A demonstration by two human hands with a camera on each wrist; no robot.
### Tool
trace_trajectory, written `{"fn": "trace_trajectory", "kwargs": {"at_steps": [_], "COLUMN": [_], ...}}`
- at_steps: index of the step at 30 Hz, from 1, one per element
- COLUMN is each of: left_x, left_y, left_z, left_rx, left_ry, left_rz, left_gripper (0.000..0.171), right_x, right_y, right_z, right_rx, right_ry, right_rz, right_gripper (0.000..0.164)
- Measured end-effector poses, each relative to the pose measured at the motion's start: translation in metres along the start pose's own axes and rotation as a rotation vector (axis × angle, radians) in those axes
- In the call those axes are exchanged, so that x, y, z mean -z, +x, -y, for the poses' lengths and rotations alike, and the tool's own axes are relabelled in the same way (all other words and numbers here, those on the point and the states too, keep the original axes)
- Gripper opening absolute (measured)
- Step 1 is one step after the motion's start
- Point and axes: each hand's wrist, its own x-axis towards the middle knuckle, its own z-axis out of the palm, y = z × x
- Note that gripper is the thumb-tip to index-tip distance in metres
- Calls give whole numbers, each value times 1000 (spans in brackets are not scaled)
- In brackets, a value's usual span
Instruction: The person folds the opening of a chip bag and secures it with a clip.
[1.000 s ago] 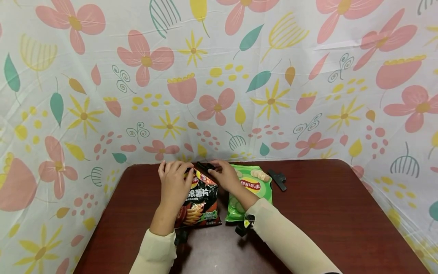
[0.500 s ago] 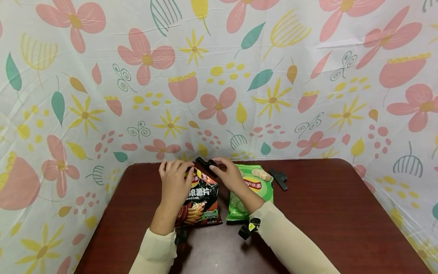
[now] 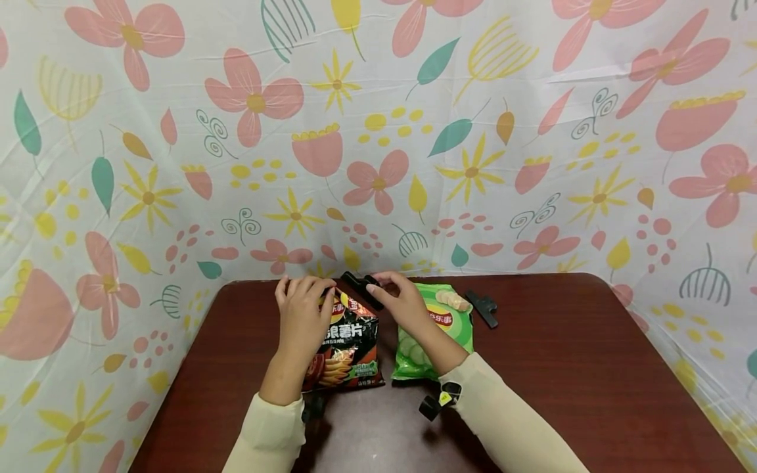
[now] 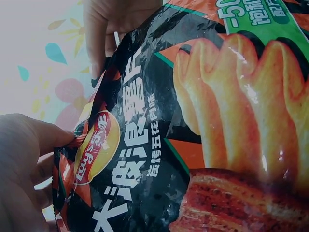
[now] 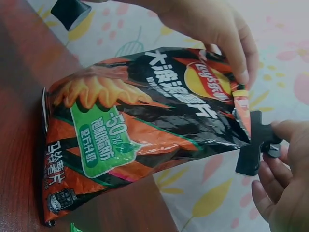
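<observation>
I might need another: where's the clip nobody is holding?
In the head view, the loose clip lies on the table, just right of the top of the green bag.

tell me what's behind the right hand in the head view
A green chip bag lies behind the right hand and wrist. Its right side and lower left show; the strip between, with part of the logo, is covered.

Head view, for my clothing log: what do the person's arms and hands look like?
The left sleeve and right sleeve are cream; the left hand and right hand are ungloved. A black device sits by the left cuff; a second device, by the right cuff, bears a yellow mark.
</observation>
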Motion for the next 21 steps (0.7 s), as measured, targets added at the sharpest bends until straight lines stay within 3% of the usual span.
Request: {"fn": "trace_trajectory", "kwargs": {"at_steps": [8,21], "left_x": [-1,-2], "left_y": [-1,-1], "left_z": [1,1], "left_rx": [-9,-6], "left_ry": [1,-5], "left_rz": [-16,-24], "left_gripper": [10,8], "right_x": [7,12], "right_y": [-4,-15], "right_z": [8,14], "right_rx": [24,194], "right_ry": [8,-3], "right_rz": [10,53], "right_gripper": [32,22]}}
